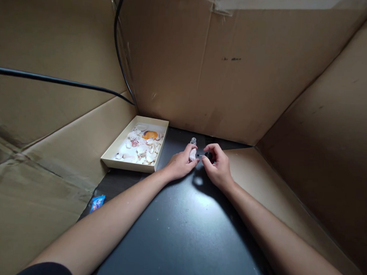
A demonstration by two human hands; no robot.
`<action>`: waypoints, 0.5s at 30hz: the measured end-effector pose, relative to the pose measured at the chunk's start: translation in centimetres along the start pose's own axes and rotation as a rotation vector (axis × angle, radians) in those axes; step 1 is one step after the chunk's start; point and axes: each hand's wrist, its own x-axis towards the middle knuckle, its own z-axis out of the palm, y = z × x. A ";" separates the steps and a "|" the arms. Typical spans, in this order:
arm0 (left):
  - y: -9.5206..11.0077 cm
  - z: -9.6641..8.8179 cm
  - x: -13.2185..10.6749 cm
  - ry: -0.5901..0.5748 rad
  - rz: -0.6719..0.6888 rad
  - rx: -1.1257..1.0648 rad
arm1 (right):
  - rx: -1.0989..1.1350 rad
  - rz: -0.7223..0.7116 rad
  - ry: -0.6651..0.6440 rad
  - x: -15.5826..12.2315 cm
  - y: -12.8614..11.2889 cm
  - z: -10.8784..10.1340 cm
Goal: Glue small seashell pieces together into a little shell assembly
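Observation:
My left hand (181, 165) is closed around a small clear-necked bottle (194, 141), which stands roughly upright. Below the neck, a pale ridged surface like shell (193, 154) shows between thumb and fingers; whether it is fixed to the bottle I cannot tell. Just to the right, my right hand (218, 167) curls in a pinch around a dark round cap-like piece (208, 156). A thin stem with a dark tip points from it toward the bottle, apart from it as far as I can see. The fingers partly cover both items.
A cream tray (130, 166) of white seashells and one orange shell (150, 135) lies left of my hands on the dark table (173, 234). A blue packet (97, 203) sits near the left edge. Cardboard walls (234, 87) surround the table; black cables (67, 82) hang at left.

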 end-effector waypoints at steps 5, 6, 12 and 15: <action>0.1 0.0 -0.1 -0.004 0.005 0.001 | 0.020 0.005 -0.022 0.0 0.0 0.0; 0.2 0.0 -0.1 -0.005 0.003 0.007 | 0.009 0.011 -0.015 0.0 0.0 0.0; 0.2 -0.1 -0.1 -0.003 0.002 0.018 | 0.033 -0.005 -0.020 0.0 -0.1 -0.1; 0.1 0.0 -0.1 -0.004 0.007 0.018 | -0.008 0.010 0.000 0.0 -0.1 -0.1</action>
